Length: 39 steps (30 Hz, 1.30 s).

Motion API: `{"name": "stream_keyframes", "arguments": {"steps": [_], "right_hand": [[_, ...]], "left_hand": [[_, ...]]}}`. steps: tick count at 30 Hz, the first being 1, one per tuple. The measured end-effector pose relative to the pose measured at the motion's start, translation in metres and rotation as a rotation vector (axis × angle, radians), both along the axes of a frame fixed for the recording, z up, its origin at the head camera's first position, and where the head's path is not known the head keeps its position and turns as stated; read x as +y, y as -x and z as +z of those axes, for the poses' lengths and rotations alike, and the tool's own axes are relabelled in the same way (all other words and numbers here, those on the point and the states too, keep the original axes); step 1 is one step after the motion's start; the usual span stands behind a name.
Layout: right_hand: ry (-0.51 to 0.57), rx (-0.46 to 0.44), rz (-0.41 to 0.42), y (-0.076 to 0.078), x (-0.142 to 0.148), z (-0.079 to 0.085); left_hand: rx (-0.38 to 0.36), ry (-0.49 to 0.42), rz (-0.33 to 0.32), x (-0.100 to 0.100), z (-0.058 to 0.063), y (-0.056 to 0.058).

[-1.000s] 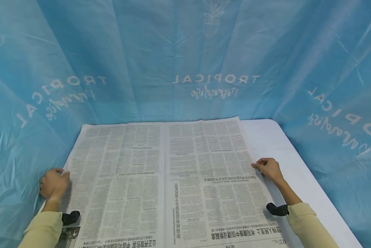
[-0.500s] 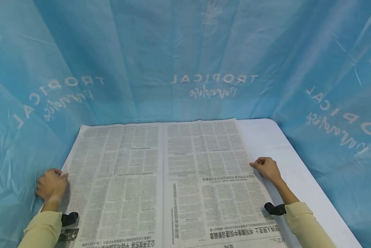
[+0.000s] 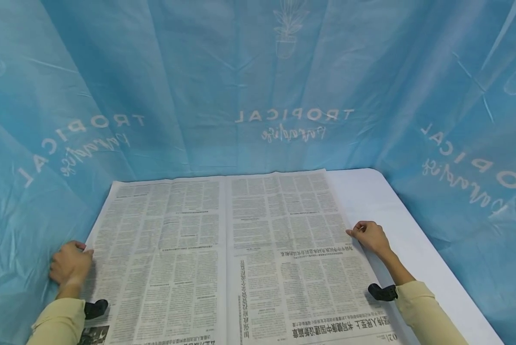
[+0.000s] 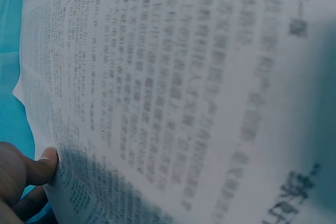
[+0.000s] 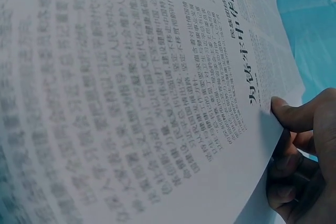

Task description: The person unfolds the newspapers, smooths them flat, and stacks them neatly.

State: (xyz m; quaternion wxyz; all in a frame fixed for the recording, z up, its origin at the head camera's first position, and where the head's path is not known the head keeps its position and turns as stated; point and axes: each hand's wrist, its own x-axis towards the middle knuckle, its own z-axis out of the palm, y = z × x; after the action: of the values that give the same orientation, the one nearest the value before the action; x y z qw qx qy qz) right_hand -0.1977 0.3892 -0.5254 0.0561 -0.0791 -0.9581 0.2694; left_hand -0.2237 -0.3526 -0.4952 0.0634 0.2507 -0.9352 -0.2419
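A wide newspaper sheet (image 3: 189, 239) lies spread open over the table, its print upside down in the head view and a blank fold strip running down its middle. At its left edge my left hand (image 3: 71, 263) pinches the paper; in the left wrist view the thumb (image 4: 48, 157) presses on the printed face with fingers behind. On the opposite edge my right hand (image 3: 371, 237) pinches the sheet between thumb and curled fingers. The right wrist view shows that thumb (image 5: 286, 113) on top of the paper, the other fingers tucked underneath.
The white table (image 3: 370, 196) shows along the right side and past the sheet's far right corner. Blue printed curtains (image 3: 206, 96) hang close around the back and both sides. A black wrist camera (image 3: 382, 292) sits on the right wrist, another black camera (image 3: 96, 309) on the left.
Both hands keep their pinch on the newspaper. The hands and paper sit slightly further left in view, and the scene has shifted a little downward.
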Motion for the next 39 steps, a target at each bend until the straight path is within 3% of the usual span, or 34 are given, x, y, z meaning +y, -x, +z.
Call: {"name": "stream_keyframes", "arguments": {"steps": [11, 17, 26, 32, 36, 39], "right_hand": [[-0.014, 0.007, -0.003, 0.007, -0.003, -0.002], [-0.046, 0.018, -0.012, 0.01, -0.005, -0.001], [-0.047, 0.022, -0.01, 0.013, -0.009, 0.001], [-0.03, 0.05, -0.007, 0.014, -0.009, 0.004], [-0.033, 0.061, -0.014, 0.016, -0.009, 0.004], [-0.068, 0.084, -0.037, 0.014, -0.012, 0.004]], "left_hand": [[0.074, 0.015, 0.008, 0.004, 0.001, 0.008], [0.088, 0.089, -0.121, 0.005, -0.003, 0.012], [0.086, 0.15, -0.189, 0.008, 0.0, 0.012], [0.219, 0.246, -0.337, 0.022, -0.005, 0.014], [0.283, 0.245, -0.456, 0.032, -0.007, 0.017], [0.308, 0.243, -0.503, 0.045, -0.007, 0.015]]}}
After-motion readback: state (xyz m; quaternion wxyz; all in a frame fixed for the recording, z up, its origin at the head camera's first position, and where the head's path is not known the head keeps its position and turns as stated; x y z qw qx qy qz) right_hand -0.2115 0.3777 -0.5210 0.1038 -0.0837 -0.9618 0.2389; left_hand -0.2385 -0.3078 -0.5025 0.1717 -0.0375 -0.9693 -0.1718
